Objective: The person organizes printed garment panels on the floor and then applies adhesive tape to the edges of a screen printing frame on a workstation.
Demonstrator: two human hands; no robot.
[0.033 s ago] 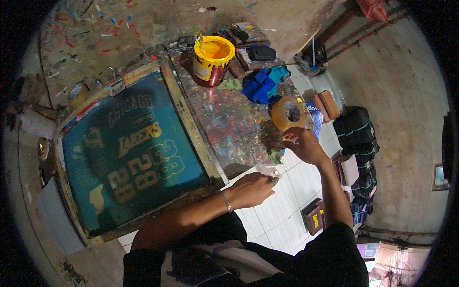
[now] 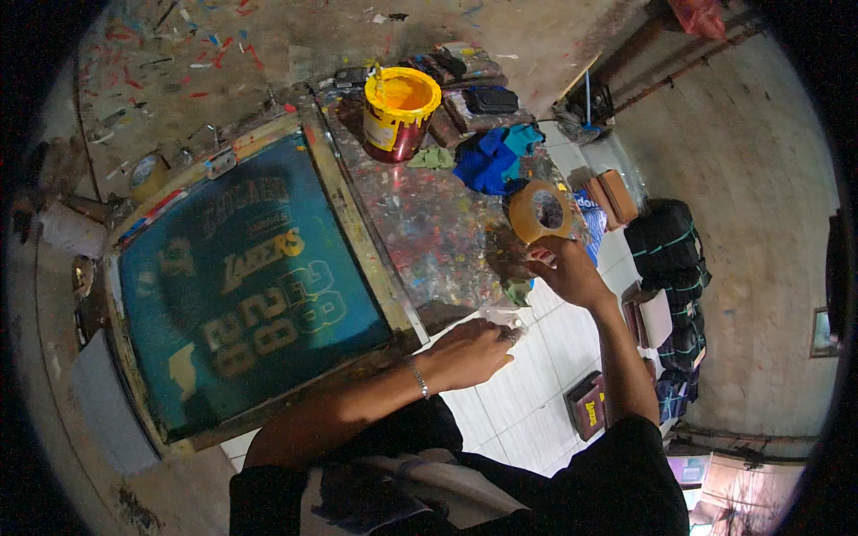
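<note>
My right hand [image 2: 559, 268] is curled at the lower rim of a roll of amber tape [image 2: 527, 219], gripping it above the paint-spattered board [image 2: 411, 241]. My left hand [image 2: 469, 353] is lower, by the board's front edge, fingers closed on a small, pale, translucent thing [image 2: 509, 318] that I cannot make out. Left of both hands lies a framed teal printing screen [image 2: 237, 281] with letter and number stencils. A maroon bucket [image 2: 398, 134] with a yellow rim holds orange paint. Blue and turquoise rags [image 2: 487, 161] lie behind the tape, beside a pale green scrap [image 2: 433, 158].
Black bundles [image 2: 661, 241] and brown packs [image 2: 608, 198] line the right wall [image 2: 751, 250]. A maroon flat item [image 2: 585, 402] lies on the white tiled floor [image 2: 505, 420]. A mop [image 2: 585, 125] stands at the back. Dark items [image 2: 487, 103] lie behind the bucket, and a grey panel [image 2: 107, 393] is at far left.
</note>
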